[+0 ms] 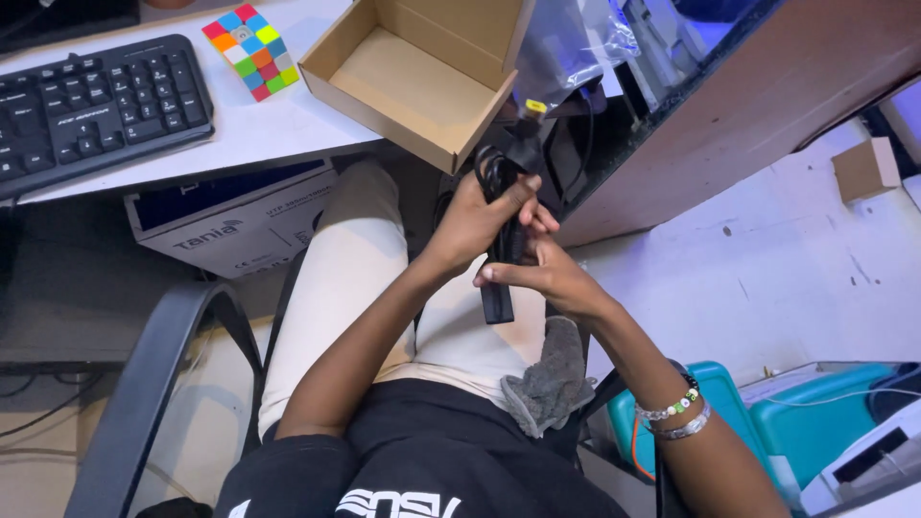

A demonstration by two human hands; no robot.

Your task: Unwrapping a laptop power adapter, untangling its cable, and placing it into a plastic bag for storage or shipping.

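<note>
Seated view, looking down past a white desk (288, 125) onto your lap, with pale floor to the right. Your left hand (480, 216) has its fingers (523, 192) curled closed round a bundle of black cable (494, 173), gripping it at the upper end, thumb side toward you. Your right hand (542, 273) sits just below and touching, its fingers (504, 275) closed in a pinch on the black power adapter (497, 302), whose lower end projects past your fingertips toward your knees. Long axis of the adapter: roughly straight up and down in the frame, running from your lap toward the desk edge, in line with the cable bundle above it. Both hands are on the thing; the left is the farther from your body, the right the nearer. How much slack cable hangs behind the hands cannot be told. A yellow-tipped plug (533, 108) stands just above the bundle. Outward from the hands: an open cardboard box (422, 77) on the desk edge just beyond the left hand, a colour cube puzzle (251, 50) and a black keyboard (96, 101) farther left, a grey cloth (552, 379) on your right thigh.
</note>
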